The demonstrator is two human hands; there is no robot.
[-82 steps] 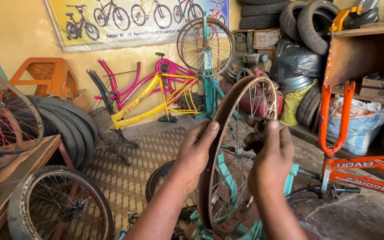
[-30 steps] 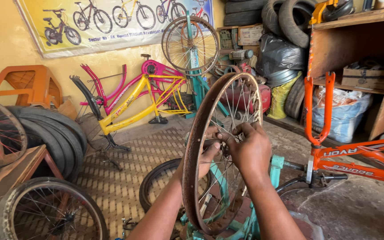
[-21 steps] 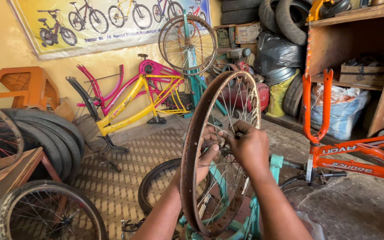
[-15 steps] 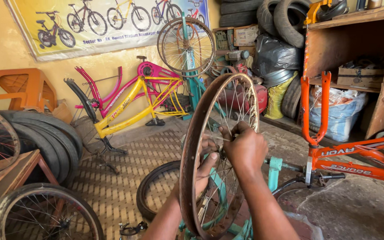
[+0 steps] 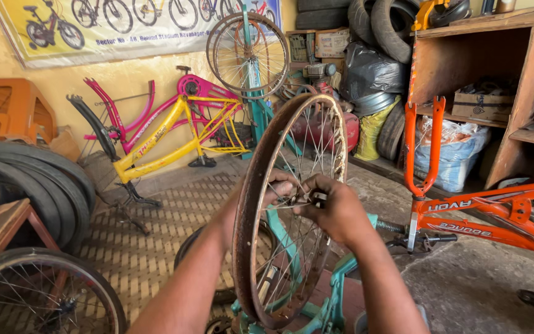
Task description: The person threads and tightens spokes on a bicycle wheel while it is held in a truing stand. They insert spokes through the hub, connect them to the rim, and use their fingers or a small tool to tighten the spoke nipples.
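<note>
I am looking down at a bare rusty rim [image 5: 248, 204] standing upright in front of me, edge-on, its lower arc sitting among the teal frame [image 5: 326, 306] below. No tyre is on it. Both hands are meeting at the hub [image 5: 309, 199] in the middle of the spokes. The left hand [image 5: 279, 188] is reaching in from the far side of the rim, fingers curled round the hub end. The right hand [image 5: 340, 210] is closing on the near side, thumb and fingers pinching something small and dark at the axle; I cannot tell whether it is a nut or a tool. So both are clamped on the hub, close together, almost touching.

As for progress, my reading: the spokes are looking laced and whole, the rim is staying rusty and unshod, and the hub work is in hand, not finished. Anything beyond the axle seems untouched.

An orange frame [image 5: 495, 216] is lying just to the right. A yellow and pink bicycle [image 5: 174, 133] is leaning at the wall, well apart. Tyres [image 5: 38, 179] are stacking at left.
</note>
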